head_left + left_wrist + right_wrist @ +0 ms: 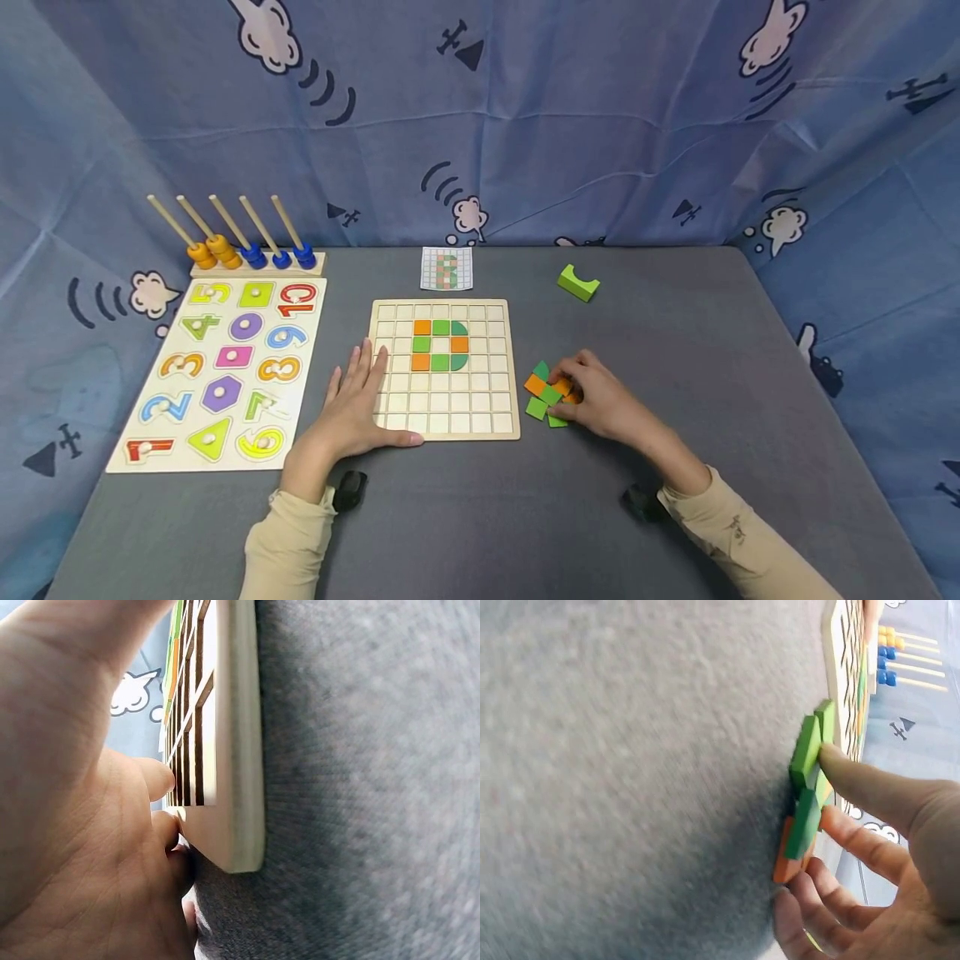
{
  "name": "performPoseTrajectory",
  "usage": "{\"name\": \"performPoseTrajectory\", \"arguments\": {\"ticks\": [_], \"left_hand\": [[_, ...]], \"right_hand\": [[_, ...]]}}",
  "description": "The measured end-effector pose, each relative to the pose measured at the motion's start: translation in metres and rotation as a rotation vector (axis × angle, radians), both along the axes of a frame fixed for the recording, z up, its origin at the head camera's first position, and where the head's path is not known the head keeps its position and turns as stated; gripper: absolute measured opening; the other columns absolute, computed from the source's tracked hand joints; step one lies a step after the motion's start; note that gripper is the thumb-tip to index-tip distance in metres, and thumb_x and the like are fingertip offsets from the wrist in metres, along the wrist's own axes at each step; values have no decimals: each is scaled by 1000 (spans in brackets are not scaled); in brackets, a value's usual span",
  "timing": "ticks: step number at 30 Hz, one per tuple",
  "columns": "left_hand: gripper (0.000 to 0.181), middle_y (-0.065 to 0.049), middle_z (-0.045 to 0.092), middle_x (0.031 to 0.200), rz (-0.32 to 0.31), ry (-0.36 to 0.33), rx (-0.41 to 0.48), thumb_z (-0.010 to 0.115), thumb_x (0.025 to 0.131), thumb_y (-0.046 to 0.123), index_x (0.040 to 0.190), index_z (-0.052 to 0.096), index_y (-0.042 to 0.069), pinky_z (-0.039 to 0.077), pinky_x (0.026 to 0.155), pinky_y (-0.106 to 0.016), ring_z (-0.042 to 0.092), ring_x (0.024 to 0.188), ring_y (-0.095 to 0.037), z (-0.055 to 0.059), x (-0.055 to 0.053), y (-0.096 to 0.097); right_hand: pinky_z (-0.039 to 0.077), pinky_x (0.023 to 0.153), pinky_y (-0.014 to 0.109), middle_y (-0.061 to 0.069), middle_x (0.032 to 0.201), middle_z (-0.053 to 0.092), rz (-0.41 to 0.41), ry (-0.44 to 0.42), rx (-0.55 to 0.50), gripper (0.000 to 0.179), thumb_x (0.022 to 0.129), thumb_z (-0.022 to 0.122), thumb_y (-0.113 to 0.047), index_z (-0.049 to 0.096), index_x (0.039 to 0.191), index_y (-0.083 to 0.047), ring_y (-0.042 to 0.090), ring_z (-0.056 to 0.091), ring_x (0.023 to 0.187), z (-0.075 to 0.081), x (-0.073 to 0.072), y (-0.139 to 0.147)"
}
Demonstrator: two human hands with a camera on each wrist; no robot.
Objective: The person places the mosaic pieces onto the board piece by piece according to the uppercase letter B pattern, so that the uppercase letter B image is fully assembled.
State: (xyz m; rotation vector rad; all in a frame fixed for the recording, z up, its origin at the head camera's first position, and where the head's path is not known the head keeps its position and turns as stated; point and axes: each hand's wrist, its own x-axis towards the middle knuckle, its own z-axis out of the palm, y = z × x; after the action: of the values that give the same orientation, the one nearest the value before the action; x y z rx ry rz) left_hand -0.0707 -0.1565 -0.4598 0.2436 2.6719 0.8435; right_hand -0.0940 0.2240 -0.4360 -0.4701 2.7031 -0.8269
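Observation:
My left hand (347,417) lies spread at the left edge of a wooden grid board (450,403), fingers along its side and thumb by the front edge. Orange, light green and dark green tiles form a closed shape around one bare square in the board's upper middle. To the board's right, my right hand (596,402) reaches over a small pile of tiles (536,407), its fingers bent loosely and the thumb apart from the forefinger. In the right wrist view, the thumb touches a light green tile (806,750), and the forefinger is at a dark green tile (803,825).
A small printed pattern card (447,268) lies behind the board. A green arched block (578,284) sits at the back right. On the left are a number-and-shape puzzle board (251,321) and a bead rack (258,265) with upright pegs. Patterned cloth hangs behind the grey table.

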Motion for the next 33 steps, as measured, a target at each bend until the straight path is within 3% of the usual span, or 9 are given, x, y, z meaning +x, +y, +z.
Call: {"name": "performPoseTrajectory", "arguments": {"ticks": [4,8,15,18,26,33], "left_hand": [[145,-19,-12,178,1,-3,-1,94,70,59,171,5,5,-6,131,-65,-10,166,-40,1,0,0],[145,-19,-12,178,1,-2,-1,94,71,58,171,5,4,-6,131,-65,-10,166,-41,2,0,0],[144,-20,-12,178,2,-5,-4,94,71,58,171,5,4,-6,131,-65,-9,166,-41,2,0,1],[145,-20,-12,178,2,-4,-3,94,71,58,171,5,4,-6,131,-65,-9,166,-41,2,0,0],[145,-19,-11,178,3,-1,-3,94,71,59,171,5,4,-6,131,-65,-10,166,-41,1,0,-1],[144,-20,-11,178,2,0,0,93,71,60,171,5,4,-5,131,-66,-9,166,-41,1,0,1]], "right_hand": [[48,83,41,13,116,60,-2,75,-3,20,88,88,-14,75,103,-11,27,53,100,-1,3,-6],[46,84,42,12,115,61,-23,88,-1,15,88,87,-11,74,95,-12,29,50,105,0,3,-9],[46,67,28,3,84,65,-86,90,-72,13,92,82,-7,69,92,-9,15,56,75,1,-1,-17],[46,63,26,1,79,65,-117,114,-118,12,94,81,-10,69,95,-9,12,56,70,1,-3,-25],[49,71,27,5,88,70,-102,126,-262,6,96,77,-5,73,100,-6,14,60,78,-1,-12,-70],[53,70,25,6,87,74,-47,78,-295,4,96,78,-7,78,101,-6,10,61,74,-6,-23,-116]]}}
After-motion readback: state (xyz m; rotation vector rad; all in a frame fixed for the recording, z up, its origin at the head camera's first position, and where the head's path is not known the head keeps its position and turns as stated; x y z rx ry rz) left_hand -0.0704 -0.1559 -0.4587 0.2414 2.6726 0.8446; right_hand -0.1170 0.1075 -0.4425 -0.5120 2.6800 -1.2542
